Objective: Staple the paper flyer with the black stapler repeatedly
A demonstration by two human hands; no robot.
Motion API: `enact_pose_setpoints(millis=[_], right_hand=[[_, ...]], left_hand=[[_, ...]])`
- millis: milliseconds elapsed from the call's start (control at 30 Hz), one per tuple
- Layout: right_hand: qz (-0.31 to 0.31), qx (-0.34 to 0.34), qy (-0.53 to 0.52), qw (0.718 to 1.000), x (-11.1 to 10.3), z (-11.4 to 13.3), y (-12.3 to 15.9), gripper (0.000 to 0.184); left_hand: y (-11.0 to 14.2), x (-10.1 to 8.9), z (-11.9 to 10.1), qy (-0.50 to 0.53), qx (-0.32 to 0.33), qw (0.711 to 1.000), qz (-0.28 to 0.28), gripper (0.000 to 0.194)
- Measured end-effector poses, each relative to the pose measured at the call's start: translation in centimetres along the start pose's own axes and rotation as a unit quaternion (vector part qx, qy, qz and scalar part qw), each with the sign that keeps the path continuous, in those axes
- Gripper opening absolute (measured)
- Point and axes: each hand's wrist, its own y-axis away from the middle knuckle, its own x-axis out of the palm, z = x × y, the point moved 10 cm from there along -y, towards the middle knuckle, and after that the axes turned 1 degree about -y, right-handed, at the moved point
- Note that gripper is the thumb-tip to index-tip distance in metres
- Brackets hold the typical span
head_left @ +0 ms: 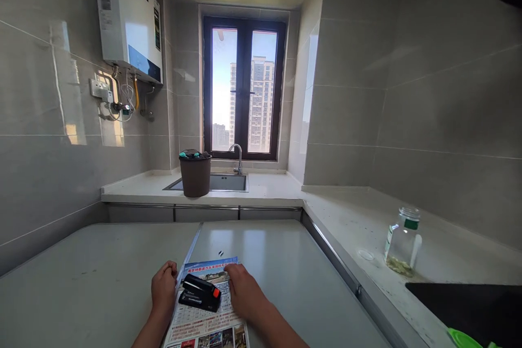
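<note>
A printed colour leaflet (207, 323) lies on the grey table (285, 272) right in front of me. A black stapler (199, 292) with an orange-red button rests on top of the leaflet. My left hand (163, 289) sits at the leaflet's left edge with its fingers curled, knuckles up. My right hand (244, 292) lies flat on the leaflet's right edge, fingers pressed on the paper. Neither hand touches the stapler, which lies between them.
A brown bucket (196, 173) stands on the white counter beside a steel sink (226, 182) with a tap under the window. A glass jar (402, 241) stands on the right counter. A black hob (473, 310) and a green item (465, 338) lie at the lower right. A water heater (128, 13) hangs on the left wall.
</note>
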Motion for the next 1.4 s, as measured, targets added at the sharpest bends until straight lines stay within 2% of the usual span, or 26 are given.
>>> enact_pose_setpoints(millis=[67,167,300,400,567,667,733,767,833,900,933,1000,1067,1167,1233,1333,1400], right_hand=[[0.037,-0.022,0.014,0.999,2.2,1.4,-0.4,0.052],[0.076,-0.055,0.033,0.995,4.1,1.8,-0.1,0.060],[0.084,-0.055,0.043,0.994,3.9,0.4,1.0,0.069],[0.087,-0.044,0.036,0.995,2.0,-0.9,2.2,0.067],[0.056,-0.003,0.018,0.998,-3.5,-4.5,5.0,0.056],[0.008,0.027,0.014,1.000,-6.3,-6.9,6.5,0.049],[-0.026,0.045,0.002,0.999,-7.5,-7.9,7.0,0.044],[-0.044,0.052,-0.003,0.998,-7.9,-8.2,7.0,0.040],[-0.081,0.068,-0.005,0.994,-8.7,-8.3,6.8,0.036],[-0.123,0.092,-0.009,0.988,-9.5,-8.3,6.7,0.034],[-0.137,0.103,-0.020,0.985,-9.9,-8.2,6.7,0.034],[-0.136,0.110,-0.051,0.983,-9.9,-7.8,6.7,0.031],[-0.090,0.087,-0.064,0.990,-9.0,-6.9,6.7,0.026],[-0.025,0.063,-0.041,0.997,-7.5,-6.0,7.0,0.048],[-0.021,0.073,-0.027,0.997,-7.2,-6.3,7.2,0.051],[-0.033,0.074,-0.018,0.997,-7.3,-6.7,7.3,0.048],[-0.043,0.071,-0.022,0.996,-7.4,-6.9,7.3,0.047]], left_hand=[[0.0,0.1,0.0,-0.001,0.002,1.000,0.003,0.017],[0.0,0.3,0.1,-0.003,0.003,1.000,0.009,0.016],[-0.1,0.4,0.5,-0.005,0.000,1.000,0.012,0.014],[-0.1,0.2,0.8,-0.005,-0.005,1.000,0.008,0.011],[0.2,0.3,0.9,-0.004,-0.008,1.000,0.014,0.010],[0.7,2.2,0.6,0.005,-0.002,0.998,0.057,0.012],[1.4,4.4,0.4,0.017,-0.005,0.993,0.114,0.014],[2.1,5.7,0.3,0.019,-0.005,0.988,0.153,0.018],[4.2,8.8,-0.6,0.002,0.020,0.961,0.274,0.028],[7.0,10.8,-1.9,-0.056,0.086,0.923,0.370,0.027],[8.4,11.4,-2.4,-0.098,0.122,0.904,0.399,0.024],[10.6,12.0,-3.1,-0.165,0.186,0.873,0.420,0.019],[12.0,12.5,-3.1,-0.201,0.221,0.855,0.425,0.033],[13.5,13.7,-2.0,-0.226,0.245,0.825,0.457,0.059],[14.0,14.3,-0.8,-0.241,0.249,0.806,0.479,0.066],[13.7,14.3,0.3,-0.249,0.245,0.805,0.480,0.072],[13.6,14.1,0.3,-0.243,0.248,0.805,0.480,0.068]])
